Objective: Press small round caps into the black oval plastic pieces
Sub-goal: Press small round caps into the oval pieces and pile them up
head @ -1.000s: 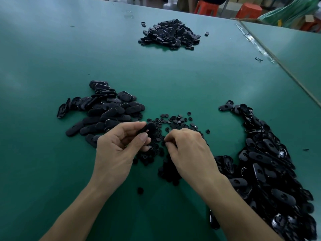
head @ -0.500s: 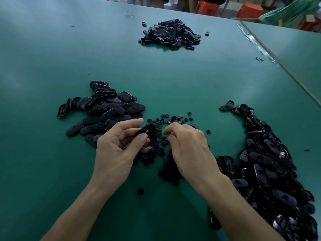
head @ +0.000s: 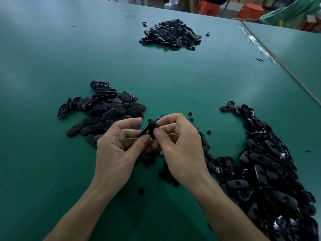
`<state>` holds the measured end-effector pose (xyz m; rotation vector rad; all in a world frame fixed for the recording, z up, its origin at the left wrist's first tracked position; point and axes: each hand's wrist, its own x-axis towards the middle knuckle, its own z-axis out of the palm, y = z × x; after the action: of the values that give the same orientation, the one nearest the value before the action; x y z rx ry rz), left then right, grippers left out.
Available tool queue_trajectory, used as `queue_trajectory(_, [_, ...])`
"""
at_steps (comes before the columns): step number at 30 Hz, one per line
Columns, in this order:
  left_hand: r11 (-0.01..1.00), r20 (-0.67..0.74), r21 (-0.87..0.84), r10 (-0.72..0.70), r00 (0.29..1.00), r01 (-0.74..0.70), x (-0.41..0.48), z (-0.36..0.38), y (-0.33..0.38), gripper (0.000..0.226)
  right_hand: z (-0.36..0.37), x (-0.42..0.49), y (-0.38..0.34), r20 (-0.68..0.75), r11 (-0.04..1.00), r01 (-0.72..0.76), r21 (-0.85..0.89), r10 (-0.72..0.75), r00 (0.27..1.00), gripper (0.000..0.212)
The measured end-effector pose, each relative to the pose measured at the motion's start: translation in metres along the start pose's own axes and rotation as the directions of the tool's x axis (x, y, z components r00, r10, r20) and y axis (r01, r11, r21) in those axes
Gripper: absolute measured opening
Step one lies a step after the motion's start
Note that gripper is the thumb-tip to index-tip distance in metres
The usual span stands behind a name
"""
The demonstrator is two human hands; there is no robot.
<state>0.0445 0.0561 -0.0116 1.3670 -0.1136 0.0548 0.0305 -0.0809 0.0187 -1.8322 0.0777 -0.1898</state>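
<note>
A: Where is the piece being worked on?

B: Up off the green table [head: 52, 49], between the two hands, near the middle. It is one black oval piece [head: 148, 129], tilted, its long axis running from near-left to far-right, with a small pale slot showing on its face

A: And the hands?

B: The left hand [head: 114, 150] grips it from the left, thumb along the near edge and forefinger curled over the far edge. The right hand [head: 182, 150] has its fingers curled in too, with thumb and forefinger pinching the right end of the same piece. Something small and dark sits under the right thumb; I cannot tell whether it is a cap

A: The caps themselves?

B: The small round caps [head: 166, 176] lie in a loose scatter on the table beneath and just beyond the hands, and a lone cap [head: 141, 191] lies nearer, between the forearms

A: What else is there?

B: A left pile [head: 104, 110] of oval pieces lies just beyond the left hand, a long right pile [head: 269, 171] curves down the right side, and a far pile [head: 171, 33] sits well apart. A second table [head: 295, 49] adjoins on the right, and orange stools [head: 207, 7] stand past the far edge
</note>
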Motion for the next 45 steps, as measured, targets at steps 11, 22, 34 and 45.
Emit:
queue_trajectory(11, [1.000,-0.026,0.029,0.013,1.000,-0.012,0.000,-0.005,-0.004,0.038,-0.002,-0.002,0.005,0.053,0.994,-0.112,-0.019,0.113,0.992,0.011])
queue_trajectory(22, [0.999,-0.018,0.001,-0.054,0.998,0.054,-0.001,-0.003,-0.005,0.034,-0.016,0.000,0.003,0.144,0.985,-0.105,-0.136,0.124,0.982,0.010])
queue_trajectory(34, [0.993,0.075,0.102,-0.068,0.995,0.060,-0.003,0.000,-0.001,0.023,-0.011,-0.002,-0.003,0.045,0.877,0.161,-0.452,-0.158,0.986,0.008])
queue_trajectory(45, [0.995,0.056,0.092,-0.053,0.997,0.048,-0.001,-0.004,-0.005,0.029,-0.004,-0.006,-0.002,0.014,0.957,0.119,-0.264,-0.120,0.993,0.012])
